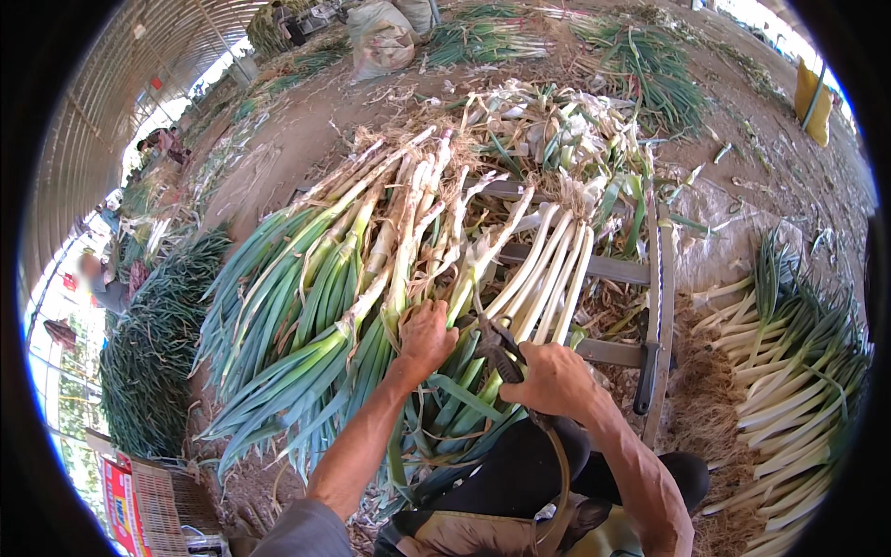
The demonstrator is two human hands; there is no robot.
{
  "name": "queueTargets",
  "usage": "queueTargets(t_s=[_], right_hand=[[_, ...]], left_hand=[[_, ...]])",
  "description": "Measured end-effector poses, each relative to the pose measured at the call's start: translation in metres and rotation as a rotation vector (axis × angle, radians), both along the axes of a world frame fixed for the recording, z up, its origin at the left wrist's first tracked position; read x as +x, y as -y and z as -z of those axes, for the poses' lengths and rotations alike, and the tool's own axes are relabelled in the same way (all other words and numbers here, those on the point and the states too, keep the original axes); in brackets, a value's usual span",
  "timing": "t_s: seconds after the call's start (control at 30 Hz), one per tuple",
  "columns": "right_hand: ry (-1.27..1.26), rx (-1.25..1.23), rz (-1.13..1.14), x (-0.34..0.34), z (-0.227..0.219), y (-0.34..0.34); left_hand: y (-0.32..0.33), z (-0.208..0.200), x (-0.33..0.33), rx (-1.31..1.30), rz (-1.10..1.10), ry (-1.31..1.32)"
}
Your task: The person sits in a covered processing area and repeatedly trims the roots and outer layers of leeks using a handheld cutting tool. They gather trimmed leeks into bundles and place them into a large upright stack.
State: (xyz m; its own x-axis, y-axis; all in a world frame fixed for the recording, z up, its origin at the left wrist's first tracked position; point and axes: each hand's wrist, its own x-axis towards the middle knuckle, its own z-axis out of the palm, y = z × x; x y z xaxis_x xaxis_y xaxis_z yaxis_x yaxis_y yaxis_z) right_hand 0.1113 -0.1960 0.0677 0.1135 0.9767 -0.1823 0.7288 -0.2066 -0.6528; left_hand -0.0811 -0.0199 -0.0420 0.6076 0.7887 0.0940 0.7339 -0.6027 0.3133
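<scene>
My left hand [427, 336] is closed around the lower part of a long green onion [480, 263], its pale stalk slanting up and away to the right with loose skin on it. My right hand [555, 379] grips a black air blow gun [497, 345], its thin nozzle pointing at that stalk. From the blow gun a brown hose [562, 464] runs down towards my lap. To the left lies a thick heap of unpeeled green onions [316, 269], leaves towards me, dry skins on the stalks. Several peeled white green onions [549, 274] lie just beyond my right hand.
The onions rest on a metal rack [661, 306], where a black-handled knife [647, 376] hangs. Beyond are discarded skins [557, 130] and a pale sack [380, 39]. Peeled green onions [789, 408] lie at right. A leafy bundle [158, 353] and a person [107, 283] are at left.
</scene>
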Motion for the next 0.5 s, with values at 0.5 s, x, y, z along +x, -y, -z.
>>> queueTargets(t_s=[0.5], right_hand=[[0.063,0.079,0.197,0.034,0.025,-0.055]], left_hand=[[-0.029,0.01,0.036,-0.08,-0.063,-0.061]])
